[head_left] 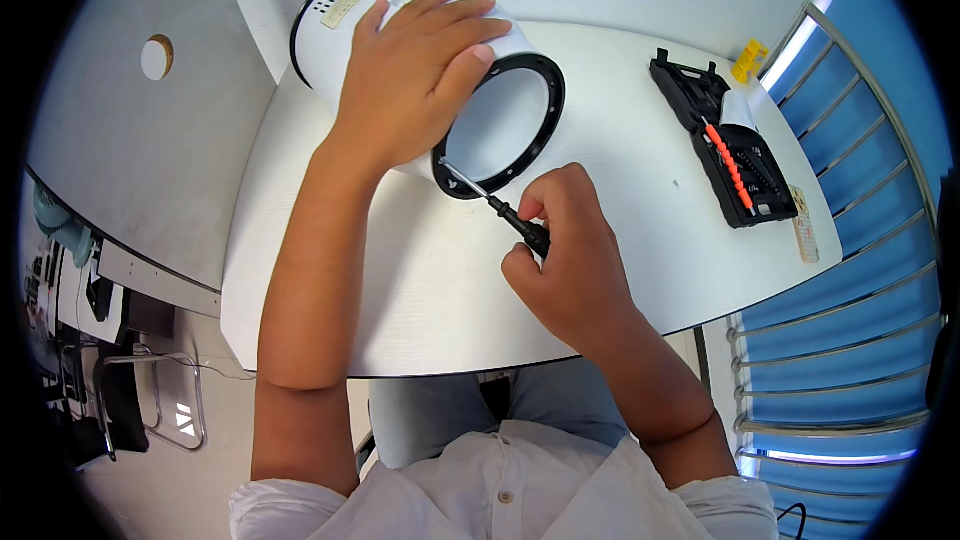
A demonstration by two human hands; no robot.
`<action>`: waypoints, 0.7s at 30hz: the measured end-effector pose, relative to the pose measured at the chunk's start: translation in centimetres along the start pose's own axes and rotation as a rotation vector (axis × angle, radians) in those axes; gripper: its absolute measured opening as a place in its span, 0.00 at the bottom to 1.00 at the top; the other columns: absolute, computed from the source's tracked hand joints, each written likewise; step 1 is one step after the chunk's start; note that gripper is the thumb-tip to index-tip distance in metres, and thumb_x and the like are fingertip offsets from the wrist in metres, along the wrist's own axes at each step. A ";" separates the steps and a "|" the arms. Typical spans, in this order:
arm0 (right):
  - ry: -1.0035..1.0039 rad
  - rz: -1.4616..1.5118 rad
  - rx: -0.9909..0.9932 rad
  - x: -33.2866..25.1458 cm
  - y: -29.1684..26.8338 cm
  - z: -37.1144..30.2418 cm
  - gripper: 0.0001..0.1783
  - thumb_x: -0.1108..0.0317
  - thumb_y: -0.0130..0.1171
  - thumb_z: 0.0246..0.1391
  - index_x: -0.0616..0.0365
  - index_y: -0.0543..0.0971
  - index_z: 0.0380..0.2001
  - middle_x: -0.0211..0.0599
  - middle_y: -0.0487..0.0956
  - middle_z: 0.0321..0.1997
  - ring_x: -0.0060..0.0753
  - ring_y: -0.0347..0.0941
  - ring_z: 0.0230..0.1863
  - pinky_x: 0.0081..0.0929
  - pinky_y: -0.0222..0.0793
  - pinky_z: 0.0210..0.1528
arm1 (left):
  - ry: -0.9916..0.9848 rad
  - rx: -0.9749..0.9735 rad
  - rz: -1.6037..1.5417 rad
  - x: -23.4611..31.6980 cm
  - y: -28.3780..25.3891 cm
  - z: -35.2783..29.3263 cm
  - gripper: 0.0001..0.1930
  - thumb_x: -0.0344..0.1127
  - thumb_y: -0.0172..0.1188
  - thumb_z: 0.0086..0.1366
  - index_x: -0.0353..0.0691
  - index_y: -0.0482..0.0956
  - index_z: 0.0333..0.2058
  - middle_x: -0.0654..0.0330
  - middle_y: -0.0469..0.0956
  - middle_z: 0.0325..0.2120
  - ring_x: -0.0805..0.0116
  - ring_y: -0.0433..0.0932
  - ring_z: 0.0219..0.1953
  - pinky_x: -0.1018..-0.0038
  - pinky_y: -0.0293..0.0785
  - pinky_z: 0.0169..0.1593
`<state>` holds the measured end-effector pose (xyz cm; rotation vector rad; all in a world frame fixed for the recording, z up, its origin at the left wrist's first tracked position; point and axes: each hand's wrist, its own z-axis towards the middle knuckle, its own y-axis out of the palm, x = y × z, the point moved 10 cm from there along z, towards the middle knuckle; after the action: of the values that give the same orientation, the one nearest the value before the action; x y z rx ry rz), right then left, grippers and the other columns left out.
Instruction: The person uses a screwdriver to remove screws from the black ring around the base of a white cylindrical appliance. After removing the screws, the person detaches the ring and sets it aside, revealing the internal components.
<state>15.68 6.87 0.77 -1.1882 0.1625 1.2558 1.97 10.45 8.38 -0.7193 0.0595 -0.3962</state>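
A white cylindrical appliance point(350, 15) with a black ring at its open end lies on its side on the white table point(620, 180). My left hand point(415, 70) lies over the top of the cylinder, fingers spread across it, thumb near the black ring point(545, 115). My right hand point(570, 255) is closed around the black handle of a screwdriver point(495, 205). Its thin metal shaft points up and left, with the tip at the lower edge of the black ring.
A black tool case point(735, 155) with a row of orange bits lies open at the table's right side, a small yellow item point(748, 60) beyond it. A blue wall with metal rails point(850, 320) stands to the right. A grey desk point(150, 140) adjoins on the left.
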 end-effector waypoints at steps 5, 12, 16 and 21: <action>-0.229 -0.048 0.218 -1.9 -1.7 -0.3 0.11 0.82 0.59 0.42 0.60 0.73 0.32 0.37 0.71 0.29 0.38 0.70 0.26 0.31 0.67 0.28 | 0.020 0.004 -0.021 -0.1 -0.1 0.1 0.19 0.41 0.43 0.66 0.48 0.80 0.49 0.61 0.75 0.55 0.53 0.63 0.64 0.46 0.45 0.65; -0.274 -0.036 0.251 -1.8 -1.4 -0.8 0.07 0.77 0.60 0.51 0.62 0.76 0.35 0.41 0.75 0.28 0.40 0.73 0.25 0.29 0.68 0.27 | 0.030 0.015 -0.022 -0.2 0.0 0.2 0.19 0.45 0.42 0.67 0.52 0.80 0.48 0.64 0.75 0.54 0.58 0.64 0.64 0.47 0.45 0.66; -0.112 0.148 0.132 -0.3 -1.3 0.2 0.14 0.71 0.64 0.50 0.61 0.70 0.37 0.42 0.75 0.30 0.40 0.74 0.27 0.29 0.69 0.29 | 0.021 -0.003 -0.021 -0.3 0.1 0.3 0.20 0.46 0.42 0.67 0.52 0.80 0.49 0.64 0.75 0.55 0.58 0.63 0.64 0.47 0.45 0.66; -0.108 0.027 0.134 -0.3 -0.5 -0.4 0.18 0.82 0.59 0.37 0.59 0.68 0.35 0.38 0.67 0.34 0.42 0.70 0.26 0.33 0.69 0.27 | 0.038 -0.002 -0.027 -0.3 0.2 0.4 0.20 0.45 0.42 0.67 0.52 0.80 0.49 0.64 0.75 0.55 0.58 0.63 0.64 0.47 0.45 0.66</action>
<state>16.17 6.48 1.13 -1.0037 0.1803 1.3092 1.84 10.94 8.51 -0.7153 0.0861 -0.4356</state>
